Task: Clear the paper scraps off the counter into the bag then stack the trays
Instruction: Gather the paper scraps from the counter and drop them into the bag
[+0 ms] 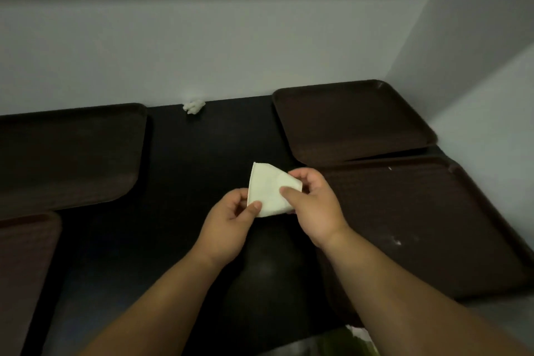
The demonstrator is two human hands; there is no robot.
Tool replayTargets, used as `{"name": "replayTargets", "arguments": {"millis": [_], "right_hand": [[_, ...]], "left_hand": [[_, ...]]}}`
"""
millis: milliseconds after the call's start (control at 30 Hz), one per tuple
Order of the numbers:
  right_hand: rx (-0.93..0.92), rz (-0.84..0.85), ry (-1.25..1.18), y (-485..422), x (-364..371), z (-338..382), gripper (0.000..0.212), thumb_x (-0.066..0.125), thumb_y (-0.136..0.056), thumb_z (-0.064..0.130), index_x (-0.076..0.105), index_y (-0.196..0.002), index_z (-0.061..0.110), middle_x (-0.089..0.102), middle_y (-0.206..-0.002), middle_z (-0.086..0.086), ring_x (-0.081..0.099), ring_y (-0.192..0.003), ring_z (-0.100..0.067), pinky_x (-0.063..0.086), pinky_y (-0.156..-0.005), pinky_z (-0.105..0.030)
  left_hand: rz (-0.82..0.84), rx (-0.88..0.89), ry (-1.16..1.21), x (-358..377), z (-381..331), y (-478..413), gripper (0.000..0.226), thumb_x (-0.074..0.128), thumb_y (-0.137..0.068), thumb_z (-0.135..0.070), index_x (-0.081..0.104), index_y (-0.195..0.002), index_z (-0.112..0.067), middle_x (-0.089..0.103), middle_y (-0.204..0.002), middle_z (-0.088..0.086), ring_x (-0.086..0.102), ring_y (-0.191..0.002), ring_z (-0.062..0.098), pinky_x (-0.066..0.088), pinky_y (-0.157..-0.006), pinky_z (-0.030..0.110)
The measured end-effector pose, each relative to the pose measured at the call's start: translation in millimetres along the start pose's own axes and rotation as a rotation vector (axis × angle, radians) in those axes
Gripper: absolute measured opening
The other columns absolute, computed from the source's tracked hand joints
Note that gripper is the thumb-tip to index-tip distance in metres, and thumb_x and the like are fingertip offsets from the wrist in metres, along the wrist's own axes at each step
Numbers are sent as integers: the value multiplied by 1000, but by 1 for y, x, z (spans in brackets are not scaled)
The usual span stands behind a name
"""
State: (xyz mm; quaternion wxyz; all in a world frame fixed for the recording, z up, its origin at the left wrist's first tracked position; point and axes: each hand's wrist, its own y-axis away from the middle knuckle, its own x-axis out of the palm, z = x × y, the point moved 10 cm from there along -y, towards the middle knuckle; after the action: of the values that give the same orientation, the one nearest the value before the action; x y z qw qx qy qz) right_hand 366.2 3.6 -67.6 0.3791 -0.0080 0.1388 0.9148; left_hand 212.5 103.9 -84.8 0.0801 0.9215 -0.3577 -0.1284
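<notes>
A folded white paper napkin (267, 189) is held above the middle of the black counter (202, 153). My left hand (228, 221) pinches its lower left corner between thumb and fingers. My right hand (315, 206) pinches its right side. A small crumpled paper scrap (193, 107) lies at the back of the counter against the wall. Brown trays lie flat around it: one at the back left (69, 153), one at the front left (26, 269), one at the back right (352, 121) and a large one at the right (427, 225).
A grey wall (231, 52) closes the back and another wall (491, 66) closes the right side. At the bottom edge something pale and greenish (355, 338) shows below my right forearm; I cannot tell what it is. White specks (397, 241) sit on the right tray.
</notes>
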Motion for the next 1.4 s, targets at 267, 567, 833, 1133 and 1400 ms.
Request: {"name": "replayTargets", "arguments": {"millis": [267,567,833,1133,1400], "right_hand": [[-53,-457,-74,74,-242,-9,19,73,-87,13,64,-100,23,69,-97,0,68,-83,-13,54,-60,-30],[181,-980,-26,226,-426,-146,6,58,-94,9,62,-98,6,58,-81,-3,53,-75,-21,42,-59,-29],[547,-721,101,236,-407,-243,44,63,-97,30,55,-136,11,60,-126,-12,55,-90,-21,39,-79,-29],[263,-730,95,212,-402,-162,17,59,-98,18,65,-114,17,62,-98,6,59,-87,-8,41,-66,-16],[-94,-517,80,153,-337,-36,12,64,-96,21,68,-100,32,69,-93,12,65,-83,0,49,-73,-15]], "left_hand": [[155,216,-105,134,-71,35,36,72,-92,-28,58,-123,-39,65,-114,-12,63,-107,-1,52,-95,25],[477,362,-293,308,-89,100,45,74,-90,-31,56,-131,-39,62,-121,-18,56,-117,-4,43,-96,15],[399,343,-399,329,-79,96,42,70,-92,-28,56,-128,-43,61,-122,-18,55,-116,-5,47,-99,22],[410,365,-462,332,-75,109,41,69,-92,-30,56,-128,-44,59,-124,-20,53,-119,-5,46,-100,21],[278,378,-458,281,-96,100,39,68,-93,-32,57,-129,-43,57,-125,-19,53,-116,-5,42,-95,13]]}}
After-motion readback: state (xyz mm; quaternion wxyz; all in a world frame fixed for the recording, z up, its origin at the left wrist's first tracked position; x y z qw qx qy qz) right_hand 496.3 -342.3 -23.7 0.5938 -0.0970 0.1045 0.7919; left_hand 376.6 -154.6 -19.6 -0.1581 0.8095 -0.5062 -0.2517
